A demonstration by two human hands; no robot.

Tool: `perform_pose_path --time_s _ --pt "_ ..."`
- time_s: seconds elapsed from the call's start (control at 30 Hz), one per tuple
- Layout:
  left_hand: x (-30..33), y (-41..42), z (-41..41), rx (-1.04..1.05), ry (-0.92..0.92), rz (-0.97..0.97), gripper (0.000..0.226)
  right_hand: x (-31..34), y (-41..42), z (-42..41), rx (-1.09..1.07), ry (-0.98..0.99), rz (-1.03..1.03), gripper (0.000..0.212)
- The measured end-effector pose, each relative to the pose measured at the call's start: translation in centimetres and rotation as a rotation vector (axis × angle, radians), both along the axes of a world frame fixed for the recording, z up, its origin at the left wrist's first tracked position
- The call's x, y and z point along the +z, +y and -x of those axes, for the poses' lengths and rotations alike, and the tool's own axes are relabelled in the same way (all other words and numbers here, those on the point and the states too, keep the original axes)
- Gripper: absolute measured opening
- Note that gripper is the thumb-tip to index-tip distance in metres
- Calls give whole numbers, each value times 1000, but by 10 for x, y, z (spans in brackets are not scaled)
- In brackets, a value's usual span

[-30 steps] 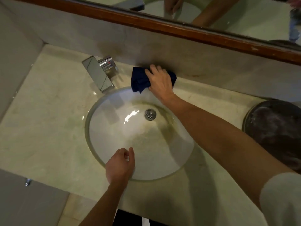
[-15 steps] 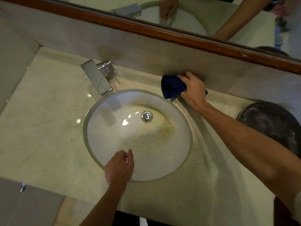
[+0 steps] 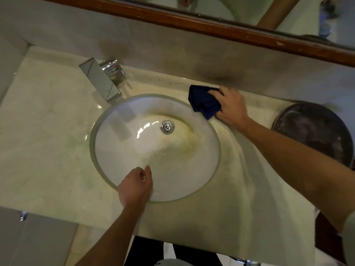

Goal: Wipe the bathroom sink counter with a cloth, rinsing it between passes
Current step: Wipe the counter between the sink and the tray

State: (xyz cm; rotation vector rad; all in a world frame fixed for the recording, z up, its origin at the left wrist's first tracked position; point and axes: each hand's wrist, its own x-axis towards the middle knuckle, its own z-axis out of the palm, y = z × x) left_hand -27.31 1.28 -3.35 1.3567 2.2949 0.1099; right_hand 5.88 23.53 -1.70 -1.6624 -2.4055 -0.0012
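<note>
A dark blue cloth (image 3: 204, 102) lies bunched on the pale marble counter (image 3: 48, 143) just behind the right rim of the round white sink (image 3: 124, 150). My right hand (image 3: 231, 107) presses down on the cloth's right side, gripping it. My left hand (image 3: 135, 187) rests on the sink's front rim, fingers curled loosely, holding nothing that I can see. The basin shows a yellowish stain around the chrome drain (image 3: 167, 127).
A chrome tap (image 3: 100, 80) stands at the back left of the sink. A dark round dish (image 3: 315, 131) sits on the counter at the far right. A wood-framed mirror (image 3: 211, 25) runs above the backsplash. The counter's front edge is near my legs.
My right hand slid the cloth rightward along the back of the counter, from near the tap to the sink's right rim. My left hand has stayed on the front rim.
</note>
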Motion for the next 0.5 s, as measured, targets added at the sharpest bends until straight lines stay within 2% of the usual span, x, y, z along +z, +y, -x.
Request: perform_pose_path --time_s 0.13,0.23,0.3,0.37,0.43,0.5 --pt "2 0 0 -16 -11 1 48 3 -73 -2 4 53 52 48" --pt "6 0 0 -21 -28 10 49 19 -102 -3 3 88 218 49" --pt "8 -1 0 -25 -31 12 50 35 -99 -10 -79 226 302 51" --pt "8 -1 -1 -15 -38 -3 51 52 -84 -26 -163 375 244 53" --pt "8 0 -2 -11 -40 -19 52 62 -59 -45 -180 324 146 52" --pt "5 -1 -1 -18 -32 -21 52 67 -35 -60 -123 137 111 51"
